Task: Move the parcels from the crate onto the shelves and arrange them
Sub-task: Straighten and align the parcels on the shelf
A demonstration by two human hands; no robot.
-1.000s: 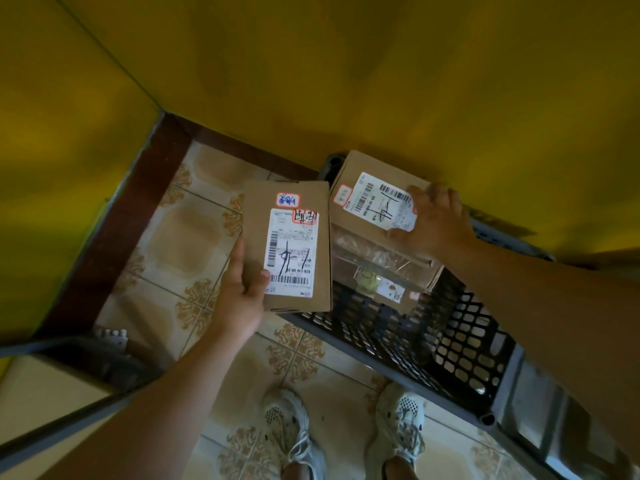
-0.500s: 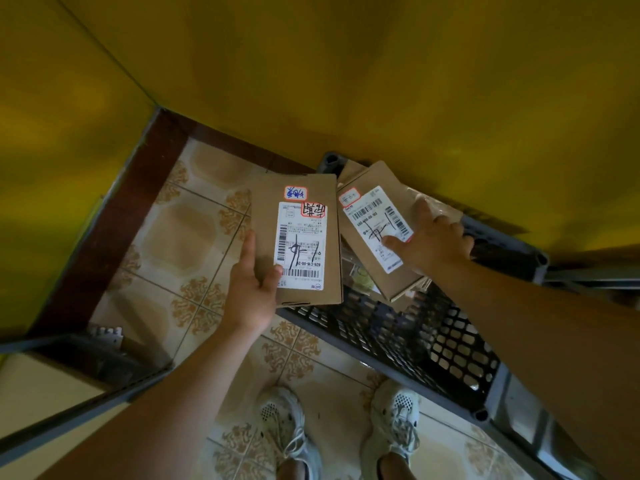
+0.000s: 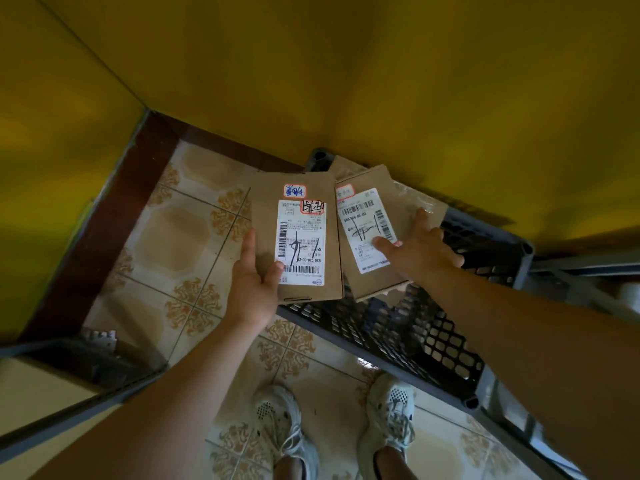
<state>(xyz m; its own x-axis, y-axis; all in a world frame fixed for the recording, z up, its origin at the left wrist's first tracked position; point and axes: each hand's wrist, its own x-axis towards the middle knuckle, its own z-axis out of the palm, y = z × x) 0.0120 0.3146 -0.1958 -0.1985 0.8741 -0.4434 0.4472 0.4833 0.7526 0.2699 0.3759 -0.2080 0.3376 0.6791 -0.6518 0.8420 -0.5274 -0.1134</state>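
Two flat cardboard parcels are up in view, one per hand, side by side with their long edges nearly meeting above the near-left corner of the crate [image 3: 433,337]. The left parcel [image 3: 263,216] carries one white shipping label plus two small red-bordered stickers, one with blue scrawl, one with black; the right parcel [image 3: 391,192] has one white label and a single red-bordered sticker at its top-left corner. Both labels are marked with black handwriting. The left hand [image 3: 251,292] comes in from below, arm stretched forward, thumb pressed on the label's lower-left corner and fingers running up the parcel's left edge and underneath, so it's grasping that parcel firmly, out over the tiled floor [image 3: 180,244] and just overlapping the crate's rim. The right hand [image 3: 420,249] reaches across from the right, thumb laid on the label face, fingers wrapped round the far right edge, clamped on its parcel, which sits tilted over the crate's interior. Beneath it, at least one more package with clear crinkled wrap [image 3: 420,199] peeks out in the crate; how many lie below I can't tell. One dark mesh-walled crate, set against the yellow wall [image 3: 381,81]. Two pale shoes [image 3: 391,410] planted on the tiles at the bottom.
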